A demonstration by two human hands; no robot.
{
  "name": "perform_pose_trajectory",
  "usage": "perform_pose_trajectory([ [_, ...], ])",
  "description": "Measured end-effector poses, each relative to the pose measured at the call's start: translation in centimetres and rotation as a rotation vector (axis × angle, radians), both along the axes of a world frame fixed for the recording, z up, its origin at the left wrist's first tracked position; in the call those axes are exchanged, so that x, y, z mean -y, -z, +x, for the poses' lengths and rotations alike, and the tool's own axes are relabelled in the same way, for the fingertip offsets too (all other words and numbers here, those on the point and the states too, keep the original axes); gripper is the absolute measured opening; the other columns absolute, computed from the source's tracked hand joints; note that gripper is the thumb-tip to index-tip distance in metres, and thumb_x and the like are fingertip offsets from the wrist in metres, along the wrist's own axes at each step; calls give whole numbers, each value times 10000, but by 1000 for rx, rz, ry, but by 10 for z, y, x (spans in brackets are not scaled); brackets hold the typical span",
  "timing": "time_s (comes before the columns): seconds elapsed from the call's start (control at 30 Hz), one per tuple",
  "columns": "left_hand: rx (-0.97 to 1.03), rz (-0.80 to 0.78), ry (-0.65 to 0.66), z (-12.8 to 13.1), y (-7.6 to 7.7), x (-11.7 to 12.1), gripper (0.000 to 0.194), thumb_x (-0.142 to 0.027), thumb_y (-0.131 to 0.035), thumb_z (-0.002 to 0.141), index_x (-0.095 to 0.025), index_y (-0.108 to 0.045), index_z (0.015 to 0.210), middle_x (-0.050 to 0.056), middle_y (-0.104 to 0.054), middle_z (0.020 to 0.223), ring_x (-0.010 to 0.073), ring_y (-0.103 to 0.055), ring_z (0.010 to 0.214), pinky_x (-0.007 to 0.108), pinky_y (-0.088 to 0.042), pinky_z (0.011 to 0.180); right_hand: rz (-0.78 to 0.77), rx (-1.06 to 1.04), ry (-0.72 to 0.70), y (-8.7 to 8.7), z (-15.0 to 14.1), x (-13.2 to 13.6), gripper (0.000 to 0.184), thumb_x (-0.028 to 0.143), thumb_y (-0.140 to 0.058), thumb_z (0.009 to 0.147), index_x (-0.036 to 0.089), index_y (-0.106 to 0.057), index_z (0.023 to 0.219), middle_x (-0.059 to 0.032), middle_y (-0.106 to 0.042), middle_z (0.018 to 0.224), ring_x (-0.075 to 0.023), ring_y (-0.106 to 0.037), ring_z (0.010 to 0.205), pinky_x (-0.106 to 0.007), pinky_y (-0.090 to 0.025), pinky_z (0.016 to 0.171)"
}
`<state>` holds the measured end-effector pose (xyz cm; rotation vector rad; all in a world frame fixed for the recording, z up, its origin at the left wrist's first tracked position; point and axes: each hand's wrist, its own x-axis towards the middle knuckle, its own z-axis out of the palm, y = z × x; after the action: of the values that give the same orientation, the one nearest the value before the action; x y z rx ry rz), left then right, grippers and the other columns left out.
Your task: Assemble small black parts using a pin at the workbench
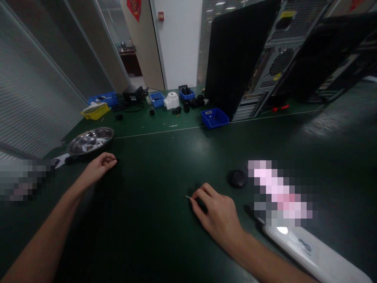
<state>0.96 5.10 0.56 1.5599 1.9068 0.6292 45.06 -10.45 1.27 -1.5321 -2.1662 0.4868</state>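
The left hand [101, 166] pinches a small dark piece [117, 160]; a round metal bowl [77, 144] lies at its eleven o'clock. The right hand [218, 209] pinches a thin pale rod [187, 196], a rounded black mouse [238, 179] at one o'clock.

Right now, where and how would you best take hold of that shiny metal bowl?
I'd pinch the metal bowl by the right stretch of its rim, coming from the near right, the side where the left hand is. It is wide and shallow, with an exposed edge for thumb and fingers. Pale scraps lie inside, so it should probably stay level.
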Motion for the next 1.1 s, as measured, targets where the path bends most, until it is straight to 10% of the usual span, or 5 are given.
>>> perform_pose_trajectory([
  [0.7,39,37,-74,18,-9,8,350,-462,-659,854,-183,-601,1056,-33,-580,756,161,-531,743,233,-376,657,15,19,-9,0,1,1,181,305,-490,1043,245,-651,984,-5,-640,1001,-121,-620,715,-260,-413,632],
  [1.1,-276,103,-123,42,-27,24,333,-424,-586,936,-198,-674,1163,29,-703,1037,218,-649,941,304,-493,791,35,14,-13,-1,1,0,182,302,-491,1043,246,-654,983,-1,-642,991,-118,-626,722,-259,-431,642],
])
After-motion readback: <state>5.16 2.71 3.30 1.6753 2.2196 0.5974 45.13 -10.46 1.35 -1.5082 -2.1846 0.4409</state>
